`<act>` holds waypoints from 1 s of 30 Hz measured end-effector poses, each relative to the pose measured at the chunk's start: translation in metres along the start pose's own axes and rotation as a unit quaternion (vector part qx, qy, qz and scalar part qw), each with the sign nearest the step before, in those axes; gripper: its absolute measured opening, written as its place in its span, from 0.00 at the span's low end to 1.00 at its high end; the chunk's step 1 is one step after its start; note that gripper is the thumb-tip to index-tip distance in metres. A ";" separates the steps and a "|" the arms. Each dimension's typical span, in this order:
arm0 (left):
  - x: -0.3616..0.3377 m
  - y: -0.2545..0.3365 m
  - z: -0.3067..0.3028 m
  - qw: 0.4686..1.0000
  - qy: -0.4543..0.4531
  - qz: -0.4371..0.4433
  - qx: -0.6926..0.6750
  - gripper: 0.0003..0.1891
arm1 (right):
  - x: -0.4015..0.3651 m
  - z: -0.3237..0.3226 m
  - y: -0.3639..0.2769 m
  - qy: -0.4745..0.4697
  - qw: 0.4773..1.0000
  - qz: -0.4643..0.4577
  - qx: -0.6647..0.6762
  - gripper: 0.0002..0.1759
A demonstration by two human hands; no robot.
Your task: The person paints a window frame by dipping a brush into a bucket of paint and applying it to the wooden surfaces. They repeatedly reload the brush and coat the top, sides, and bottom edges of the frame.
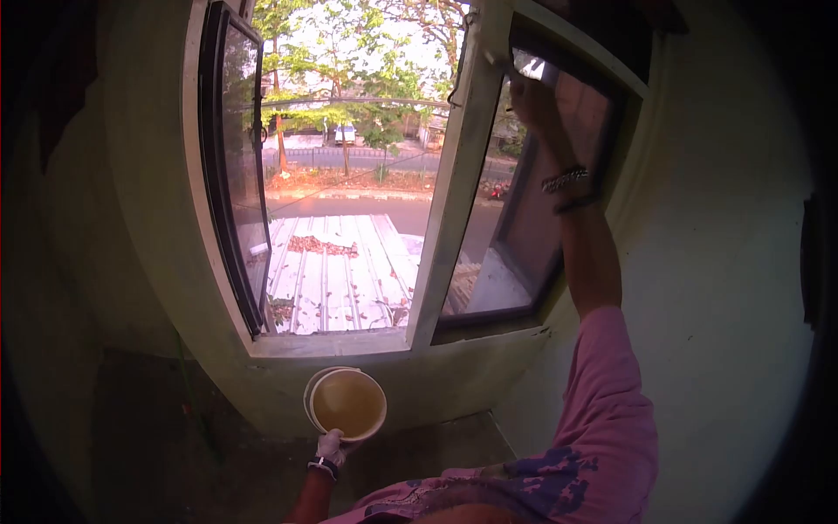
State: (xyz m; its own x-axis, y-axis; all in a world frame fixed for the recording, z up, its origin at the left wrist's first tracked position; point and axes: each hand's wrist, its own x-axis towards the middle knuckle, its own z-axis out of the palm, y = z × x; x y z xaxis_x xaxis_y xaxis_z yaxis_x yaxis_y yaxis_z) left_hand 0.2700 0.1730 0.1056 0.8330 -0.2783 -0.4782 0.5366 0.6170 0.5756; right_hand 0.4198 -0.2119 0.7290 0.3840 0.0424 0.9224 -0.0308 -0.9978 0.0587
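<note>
My left hand (pixel 332 447), in a whitish glove, grips the near rim of a white bucket (pixel 315 406). The bucket tilts toward me, with a pale yellowish inside; how much it holds is hard to tell. High at the window, my right hand (pixel 529 98) is closed around a paintbrush (pixel 497 62). Its pale bristles are at or close to the upper part of the window's middle post (pixel 456 201); contact cannot be made out. Most of the handle is hidden by my fingers.
A dark-framed window sash (pixel 236 166) swings open at the left. Dark-framed glass (pixel 489 210) fills the right side. A pale sill (pixel 332 344) runs below the opening. Outside lies a corrugated roof (pixel 349 288) with dry leaves. Walls (pixel 716 288) stand on both sides.
</note>
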 end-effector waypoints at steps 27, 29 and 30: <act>0.091 -0.039 -0.030 0.994 -0.052 -0.079 -0.051 0.28 | 0.085 -0.040 0.008 0.083 0.963 -0.256 -0.006 0.17; 0.062 -0.025 -0.004 0.996 -0.041 -0.072 -0.032 0.28 | 0.091 -0.048 -0.012 0.034 0.990 -0.136 0.001 0.15; 0.075 -0.033 -0.020 0.993 -0.060 -0.075 -0.064 0.28 | 0.102 -0.043 -0.018 0.073 0.987 -0.142 -0.011 0.15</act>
State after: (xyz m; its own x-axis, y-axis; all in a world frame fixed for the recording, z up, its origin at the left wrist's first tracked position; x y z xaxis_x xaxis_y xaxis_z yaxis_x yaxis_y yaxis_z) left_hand 0.3123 0.1468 0.0375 0.7594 -0.4554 -0.4647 0.6405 0.6489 0.4107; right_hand 0.4203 -0.1877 0.8384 0.2430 0.3294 0.9124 0.0381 -0.9431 0.3304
